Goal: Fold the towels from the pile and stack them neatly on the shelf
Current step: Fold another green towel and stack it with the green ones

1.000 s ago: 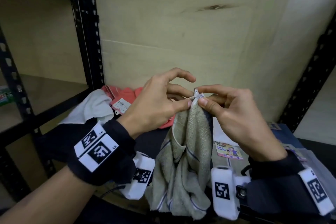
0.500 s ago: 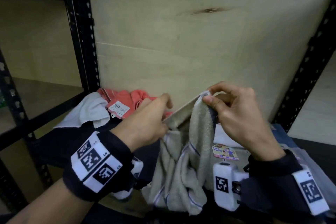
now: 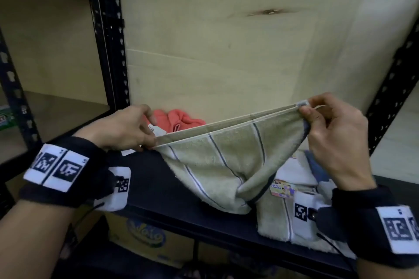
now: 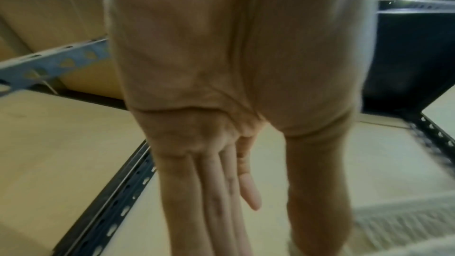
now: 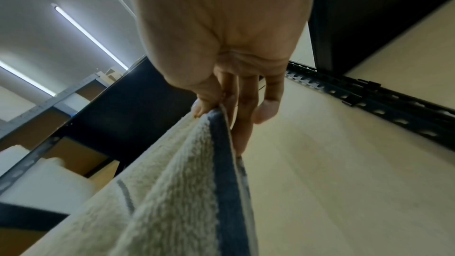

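The towel (image 3: 217, 161) pinched between both sets of fingers (image 3: 310, 115) is beige-green terry with thin dark-blue stripes edged white. Behind the left fingers lies a coral-pink cloth (image 3: 179, 118); below the right ones, a matching beige striped towel (image 3: 274, 222) on the black shelf (image 3: 158, 188).

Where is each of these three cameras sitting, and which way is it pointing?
Head: worn on the head, looking forward and down at the shelf; both hands show, left hand and right hand, stretching a towel between them.
Left wrist: on the left wrist, looking along the palm and straight fingers at shelf boards; blurred.
Right wrist: on the right wrist, looking up along the right hand, thumb and fingers pinching the towel's corner.
Shared: head and right wrist both show that pinched corner.
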